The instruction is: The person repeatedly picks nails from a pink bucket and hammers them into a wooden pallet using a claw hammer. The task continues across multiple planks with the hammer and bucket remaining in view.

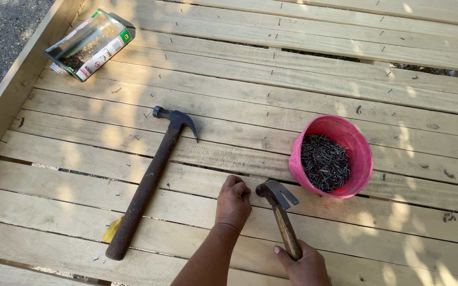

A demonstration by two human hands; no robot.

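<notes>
While the right hand (306, 267) is wrapped tight around the lower end of a wooden handle, the small claw hammer with a dark steel head (278, 195) stands tilted over the pale plank decking (250, 106), its head just beside the left hand (232, 204). That left hand is curled with the fingers drawn together and pressed down on the boards; whatever it pinches is too small to make out, so I cannot tell if it grips a nail.

Taking the round pink plastic bucket (364, 159) as the landmark: it sits on the planks just right of the hammer head, near but not touching it, and it holds a heap of dark loose nails (324, 161). The left hand is a little further left of the bucket, slightly nearer the camera. Well to the left of the bucket lies a second, larger claw hammer with a long rusty brown handle (144, 188), flat on the boards, its dark head pointing away from the person and its claw curving toward the bucket. The butt of that handle rests over a small yellow scrap (111, 230). Far from the bucket, at the upper left near the raised wooden edge board (6, 106), a square tin can with a green and white label (88, 45) lies on its side, its open mouth facing left.
</notes>
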